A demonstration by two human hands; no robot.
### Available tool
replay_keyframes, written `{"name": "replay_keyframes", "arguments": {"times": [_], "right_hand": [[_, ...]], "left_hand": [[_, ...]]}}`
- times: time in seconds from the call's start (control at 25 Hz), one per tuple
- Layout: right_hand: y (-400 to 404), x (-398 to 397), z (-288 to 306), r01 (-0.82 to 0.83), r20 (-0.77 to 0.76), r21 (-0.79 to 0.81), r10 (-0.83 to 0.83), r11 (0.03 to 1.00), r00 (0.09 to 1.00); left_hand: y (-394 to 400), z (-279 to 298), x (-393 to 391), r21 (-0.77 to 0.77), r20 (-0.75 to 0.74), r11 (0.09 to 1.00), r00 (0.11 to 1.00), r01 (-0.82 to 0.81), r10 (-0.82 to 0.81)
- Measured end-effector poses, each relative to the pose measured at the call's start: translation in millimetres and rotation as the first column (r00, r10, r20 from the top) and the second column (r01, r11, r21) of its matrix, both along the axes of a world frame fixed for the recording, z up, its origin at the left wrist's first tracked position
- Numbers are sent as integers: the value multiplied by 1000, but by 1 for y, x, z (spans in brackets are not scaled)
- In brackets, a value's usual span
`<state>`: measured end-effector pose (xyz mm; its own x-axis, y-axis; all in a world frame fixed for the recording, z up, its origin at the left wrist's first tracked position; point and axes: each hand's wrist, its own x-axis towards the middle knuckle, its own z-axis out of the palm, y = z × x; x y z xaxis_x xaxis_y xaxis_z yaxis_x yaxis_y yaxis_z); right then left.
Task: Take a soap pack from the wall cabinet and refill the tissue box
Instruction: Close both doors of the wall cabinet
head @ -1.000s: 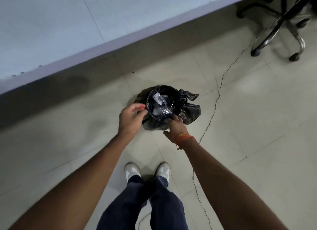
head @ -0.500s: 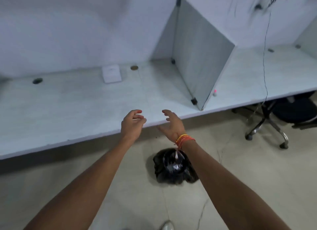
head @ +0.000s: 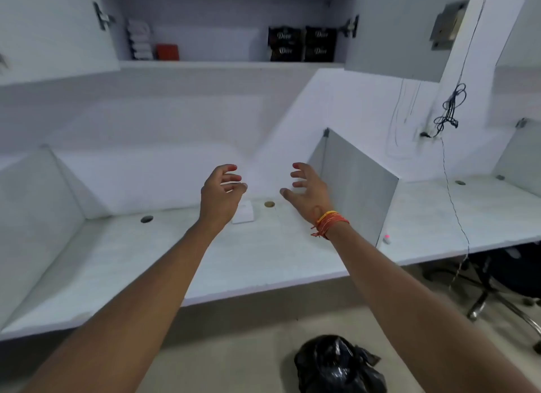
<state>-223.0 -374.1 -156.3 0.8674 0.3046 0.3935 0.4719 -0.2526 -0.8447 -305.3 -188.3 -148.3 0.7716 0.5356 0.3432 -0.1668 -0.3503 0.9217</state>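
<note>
The wall cabinet [head: 228, 64] hangs open above the desk. On its shelf at the right stand black soap packs [head: 301, 44] in two stacks. At the shelf's left lie stacked white packs [head: 139, 39] and a red box [head: 167, 52]. A white tissue box [head: 244, 212] sits on the desk, partly hidden behind my left hand [head: 221, 195]. My right hand [head: 308, 189], with orange threads at the wrist, is raised beside it. Both hands are empty with fingers spread, well below the shelf.
A white desk [head: 146, 269] runs across, split by grey divider panels [head: 355, 184]. A bin lined with a black bag [head: 336, 366] stands on the floor below. An office chair [head: 497, 281] sits under the desk at right. Black cables [head: 450, 111] hang down the wall.
Both hands let go of the black bin bag and rose. The view lifted from the floor to the desk, then to the open cabinet.
</note>
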Motion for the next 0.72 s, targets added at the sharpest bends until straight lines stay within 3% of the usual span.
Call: {"name": "replay_keyframes", "arguments": {"times": [0.16, 0.44, 0.6, 0.72], "right_hand": [[15, -19, 50, 19, 121, 109, -32, 994, 992], [3, -7, 81, 39, 175, 148, -65, 988, 982], [-50, 28, 114, 207, 245, 218, -259, 954, 934], [-104, 71, 144, 375, 201, 390, -475, 841, 857]], "left_hand": [[15, 48, -24, 40, 121, 999, 993, -10, 5], [9, 83, -14, 85, 224, 996, 973, 34, -53], [-8, 92, 17, 107, 240, 992, 967, 65, -90], [-28, 97, 48, 100, 251, 991, 962, 84, -107]]}}
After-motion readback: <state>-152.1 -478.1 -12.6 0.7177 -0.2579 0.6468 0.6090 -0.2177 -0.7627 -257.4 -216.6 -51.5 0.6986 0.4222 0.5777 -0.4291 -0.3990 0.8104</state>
